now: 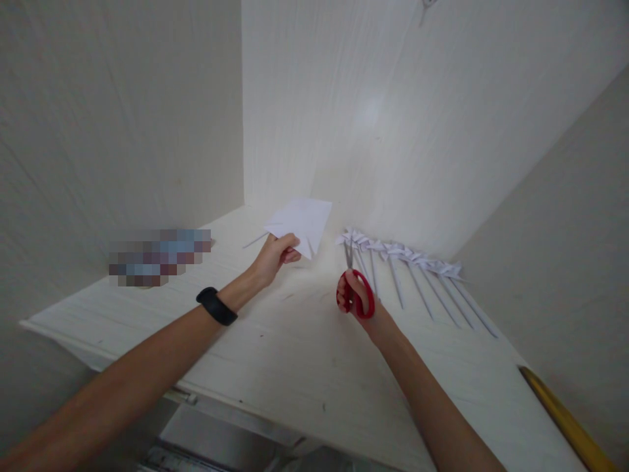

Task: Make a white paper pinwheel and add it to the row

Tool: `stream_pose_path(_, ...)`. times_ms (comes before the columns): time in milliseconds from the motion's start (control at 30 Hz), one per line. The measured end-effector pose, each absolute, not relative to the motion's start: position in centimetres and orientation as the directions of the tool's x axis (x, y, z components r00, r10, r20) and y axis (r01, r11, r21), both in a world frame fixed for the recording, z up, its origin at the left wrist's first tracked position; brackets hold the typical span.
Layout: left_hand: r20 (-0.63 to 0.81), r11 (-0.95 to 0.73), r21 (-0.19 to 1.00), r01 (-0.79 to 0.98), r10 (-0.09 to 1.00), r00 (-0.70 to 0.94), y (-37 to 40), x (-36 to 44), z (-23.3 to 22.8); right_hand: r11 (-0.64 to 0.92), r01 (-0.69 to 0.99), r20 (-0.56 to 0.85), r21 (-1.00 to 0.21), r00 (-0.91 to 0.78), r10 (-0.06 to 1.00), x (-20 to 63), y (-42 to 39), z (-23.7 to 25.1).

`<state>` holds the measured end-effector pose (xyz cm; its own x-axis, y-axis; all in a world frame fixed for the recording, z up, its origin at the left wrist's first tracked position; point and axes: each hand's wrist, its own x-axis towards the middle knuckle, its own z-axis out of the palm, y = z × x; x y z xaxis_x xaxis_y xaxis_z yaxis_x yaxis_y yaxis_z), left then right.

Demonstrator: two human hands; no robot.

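The left hand (276, 254) pinches a white paper square (302, 223) by its near corner, holding it above the back of the bench (275, 354), while the right hand (358, 301) is closed through the red handles of the scissors (352, 288), whose blades look nearly shut and point toward the back edge. The scissor tips sit just beside the row of paper pinwheels (407, 259) lying along the right back edge, so a careless opening could likely snag or nick the nearest one. Held by a single corner, the limp sheet may also bend away from the blades and cut crooked.

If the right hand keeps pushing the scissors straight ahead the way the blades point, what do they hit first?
Probably the nearest paper pinwheel, just past the scissors in the right hand. Depth is unclear.
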<state>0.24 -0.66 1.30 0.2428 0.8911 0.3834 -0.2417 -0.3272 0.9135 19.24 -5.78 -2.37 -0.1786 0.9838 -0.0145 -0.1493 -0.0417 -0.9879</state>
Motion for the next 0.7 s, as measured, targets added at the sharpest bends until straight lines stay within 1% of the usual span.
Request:
stream_pose_path(133, 0.215, -0.179, 0.977, -0.118, 0.830, 0.515, -0.9, -0.1, 1.0, 0.052, -0.273, 0.069, -0.961, -0.054, 0.996, 20.2, -5.4, -2.1)
stream_pose_path(233, 0.104, -0.129, 0.992, -0.006, 0.765, 0.636, -1.1, -0.1, 0.6, 0.081, -0.281, 0.099, -0.956, -0.050, 0.994, 20.4, -5.7, -1.8)
stream_pose_path(300, 0.066, -0.125, 0.991, 0.040, 0.740, 0.669, -1.1, -0.1, 0.4, 0.083, -0.254, 0.102, -0.964, -0.063, 0.993, 20.2, -5.8, -1.9)
stream_pose_path(400, 0.067, -0.145, 0.988, 0.062, 0.741, 0.668, -0.9, 0.0, 0.4, 0.121, -0.207, 0.131, -0.971, -0.031, 0.991, 19.9, -5.8, -2.0)
stream_pose_path(533, 0.109, -0.187, 0.981, 0.055, 0.762, 0.638, -0.8, 0.3, 0.7, 0.221, -0.168, 0.211, -0.961, 0.075, 0.975, 19.6, -5.9, -1.9)
stream_pose_path(700, 0.086, -0.213, 0.972, 0.097, 0.709, 0.700, -1.0, 1.0, 0.5, 0.358, -0.143, 0.324, -0.923, 0.217, 0.921, 19.5, -6.1, -1.6)
